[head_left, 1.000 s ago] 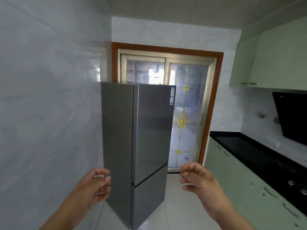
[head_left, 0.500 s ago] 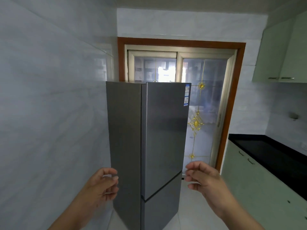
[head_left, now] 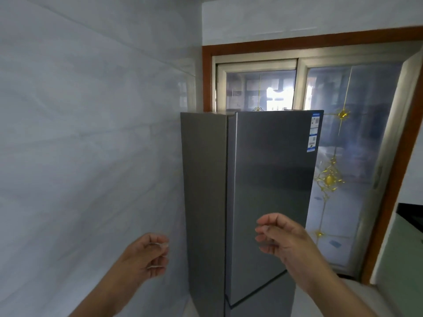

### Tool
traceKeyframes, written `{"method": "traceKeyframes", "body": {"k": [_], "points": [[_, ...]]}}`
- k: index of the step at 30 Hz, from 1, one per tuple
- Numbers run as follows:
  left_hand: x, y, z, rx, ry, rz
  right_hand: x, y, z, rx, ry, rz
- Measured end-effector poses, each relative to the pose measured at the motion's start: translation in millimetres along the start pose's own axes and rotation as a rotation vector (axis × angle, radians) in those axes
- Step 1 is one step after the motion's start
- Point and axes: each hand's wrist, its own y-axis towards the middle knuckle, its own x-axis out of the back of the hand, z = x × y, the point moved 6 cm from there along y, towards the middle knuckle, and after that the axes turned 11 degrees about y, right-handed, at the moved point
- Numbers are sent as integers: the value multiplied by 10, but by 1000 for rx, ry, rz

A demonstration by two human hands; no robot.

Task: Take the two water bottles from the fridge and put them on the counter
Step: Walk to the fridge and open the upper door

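A tall grey two-door fridge point(head_left: 263, 179) stands ahead with both doors closed, so the water bottles are hidden. My left hand point(head_left: 146, 257) is raised left of the fridge's side panel, fingers loosely curled and holding nothing. My right hand point(head_left: 283, 239) hovers in front of the upper door, near its lower part, fingers curled but apart and empty. Whether it touches the door I cannot tell. A sliver of the black counter point(head_left: 409, 212) shows at the right edge.
A pale marbled wall point(head_left: 91, 145) runs close along the left. Behind the fridge is a glass sliding door point(head_left: 348, 168) in a brown wooden frame. A pale green cabinet point(head_left: 402, 259) sits under the counter at right.
The view has swung left and closer to the fridge, pushing the counter and cabinets almost out of frame. Both hands stay raised and empty; the right one now overlaps the upper door.
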Motion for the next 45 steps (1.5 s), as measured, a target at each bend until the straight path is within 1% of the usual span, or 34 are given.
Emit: {"method": "traceKeyframes", "body": {"k": [3,7,14,21,25,26,28,31,33,35,37,39,43,45], "points": [[25,389,55,-6,3,-1,-43,322,-35,-6,-5,-15],[43,1029,66,-18,-11,19,-132,759,-23,39,-25,-49],[-4,2121,-117,-55,-52,123,-304,1435,168,133,-12,-105],[-142,2813,-256,-35,-62,182,-269,1906,599,282,-73,-136],[-170,3082,-390,-58,-39,151,-268,2268,999,399,-142,-112],[-169,3135,-429,-66,-37,144,-300,2360,1120,455,-200,-97],[-158,3234,-486,-66,-43,129,-400,2528,1374,618,-407,-70],[-151,3360,-542,-57,-51,102,-646,2726,1683,908,-833,-47],[-167,3402,-573,-68,-48,79,-809,2869,1771,1069,-1093,4],[-200,3409,-581,-76,-42,64,-927,3034,1735,1161,-1327,45],[-227,3405,-566,-76,-36,59,-987,3165,1641,1208,-1519,56],[-239,3414,-536,-69,-33,42,-990,3232,1564,1227,-1600,63],[-267,3400,-539,-56,-75,24,-949,3229,1571,1293,-1556,15],[-284,3359,-582,-66,-85,31,-948,3229,1567,1293,-1537,11]]}}
